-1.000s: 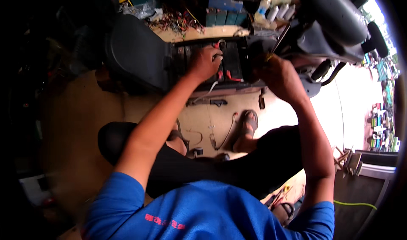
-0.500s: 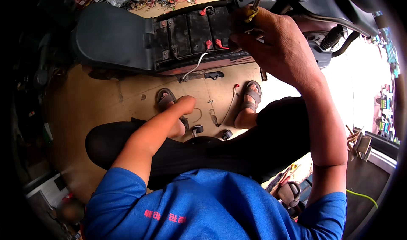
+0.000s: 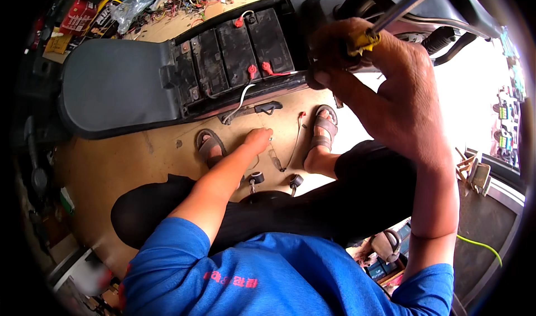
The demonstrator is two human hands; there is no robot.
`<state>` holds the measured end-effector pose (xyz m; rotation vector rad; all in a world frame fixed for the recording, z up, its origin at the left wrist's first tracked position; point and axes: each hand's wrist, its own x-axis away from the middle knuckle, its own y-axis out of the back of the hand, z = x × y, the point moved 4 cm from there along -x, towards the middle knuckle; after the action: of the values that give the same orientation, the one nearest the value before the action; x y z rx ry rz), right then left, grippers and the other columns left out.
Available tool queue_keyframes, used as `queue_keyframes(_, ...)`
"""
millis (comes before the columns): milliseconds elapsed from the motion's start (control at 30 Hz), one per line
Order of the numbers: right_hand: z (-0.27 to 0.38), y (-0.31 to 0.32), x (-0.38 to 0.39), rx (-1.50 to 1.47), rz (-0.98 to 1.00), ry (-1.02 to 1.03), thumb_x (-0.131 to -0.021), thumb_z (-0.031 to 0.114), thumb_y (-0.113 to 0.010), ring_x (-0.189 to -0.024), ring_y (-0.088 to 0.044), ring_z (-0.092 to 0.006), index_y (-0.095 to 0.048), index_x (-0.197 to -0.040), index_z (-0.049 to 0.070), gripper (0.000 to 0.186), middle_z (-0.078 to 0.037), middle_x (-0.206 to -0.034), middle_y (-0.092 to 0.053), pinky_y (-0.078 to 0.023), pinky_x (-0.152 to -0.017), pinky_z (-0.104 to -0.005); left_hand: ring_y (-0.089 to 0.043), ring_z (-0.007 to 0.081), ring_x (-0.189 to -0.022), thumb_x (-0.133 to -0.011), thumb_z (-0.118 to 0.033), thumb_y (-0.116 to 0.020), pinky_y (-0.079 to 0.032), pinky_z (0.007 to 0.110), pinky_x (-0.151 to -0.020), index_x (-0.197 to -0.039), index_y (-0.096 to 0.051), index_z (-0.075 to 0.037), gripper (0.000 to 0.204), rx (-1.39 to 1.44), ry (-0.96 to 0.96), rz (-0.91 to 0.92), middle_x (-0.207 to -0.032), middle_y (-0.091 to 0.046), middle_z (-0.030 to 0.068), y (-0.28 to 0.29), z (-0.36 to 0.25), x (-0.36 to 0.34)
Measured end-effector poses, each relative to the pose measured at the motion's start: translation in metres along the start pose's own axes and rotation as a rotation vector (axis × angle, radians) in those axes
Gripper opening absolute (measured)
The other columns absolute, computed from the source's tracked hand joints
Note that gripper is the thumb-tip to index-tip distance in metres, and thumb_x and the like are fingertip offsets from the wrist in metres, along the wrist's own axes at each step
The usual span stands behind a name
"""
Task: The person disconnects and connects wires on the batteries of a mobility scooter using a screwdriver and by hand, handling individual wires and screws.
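My right hand [image 3: 385, 87] is raised at the right, gripping a screwdriver [image 3: 408, 3] with a worn yellow-marked handle and long metal shaft. Beyond it lies an open scooter battery bay holding several black batteries [image 3: 234, 53], with red terminal covers [image 3: 252, 70] and a white lead [image 3: 244, 95]. The dark grey seat [image 3: 117, 84] is at their left. My left hand [image 3: 258, 141] is low over the tan floor, fingers curled round something small I cannot make out, beside a thin cable [image 3: 298, 140] with a red end.
My sandalled feet [image 3: 324, 126] rest on the floor below the scooter, with two small wheels [image 3: 296, 182] near my legs. Tangled wires [image 3: 190, 0], boxes [image 3: 78, 14] and a plastic bag [image 3: 134, 9] lie behind the scooter. A metal-framed panel [image 3: 486, 232] is at lower right.
My left hand has left the batteries and dropped toward the floor, then moved slightly right. My right hand has lifted toward the camera with the screwdriver. The view has shifted.
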<state>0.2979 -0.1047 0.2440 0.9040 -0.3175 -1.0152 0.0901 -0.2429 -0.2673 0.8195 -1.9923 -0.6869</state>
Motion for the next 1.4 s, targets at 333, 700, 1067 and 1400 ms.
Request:
queue_keyframes(333, -0.01, -0.005, -0.015, -0.074, 0.032, -0.082, -0.093, 0.0, -0.073, -0.079, -0.075, -0.0161, -0.072, -0.115, 0.001, 0.022, -0.005, -0.091, -0.077, -0.058, -0.076, -0.0301, -0.072, 0.0402, -0.102, -0.088, -0.01, -0.069, -0.059, 0.049, -0.088, -0.103, -0.071, -0.006, 0.016, -0.023, 0.03, 0.034, -0.105, -0.074, 0.0215, -0.014, 0.013, -0.013)
queue_keyframes(700, 0.009, -0.009, -0.03, -0.129, 0.088, 0.02, -0.091, -0.002, -0.074, -0.08, -0.075, -0.0146, -0.073, -0.112, 0.0, 0.02, -0.007, -0.089, -0.079, -0.058, -0.076, -0.0291, -0.073, 0.0204, -0.072, -0.087, -0.006, -0.065, -0.062, 0.033, -0.063, -0.1, -0.073, 0.002, 0.017, 1.056, 0.205, 0.424, -0.085, -0.074, 0.0107, 0.015, 0.005, 0.012)
queue_keyframes(1067, 0.02, -0.018, -0.033, -0.174, 0.095, -0.023, -0.092, 0.007, -0.077, -0.08, -0.075, -0.0283, -0.073, -0.111, 0.003, 0.02, -0.014, -0.086, -0.076, -0.057, -0.073, -0.0361, -0.077, 0.0252, -0.086, -0.085, -0.021, -0.074, -0.058, 0.05, -0.068, -0.098, -0.083, -0.008, 0.02, -0.143, 0.092, 0.26, -0.099, -0.081, 0.0078, 0.007, 0.003, 0.008)
queue_keyframes(1400, 0.029, -0.015, -0.033, -0.067, 0.158, -0.032, -0.092, 0.004, -0.077, -0.08, -0.076, -0.0188, -0.074, -0.11, 0.002, 0.019, -0.008, -0.09, -0.079, -0.058, -0.076, -0.0325, -0.078, 0.0232, -0.089, -0.09, -0.016, -0.069, -0.054, 0.049, -0.064, -0.099, -0.084, -0.016, 0.018, -0.642, 0.136, 0.242, -0.098, -0.081, -0.0002, -0.052, 0.051, 0.04)
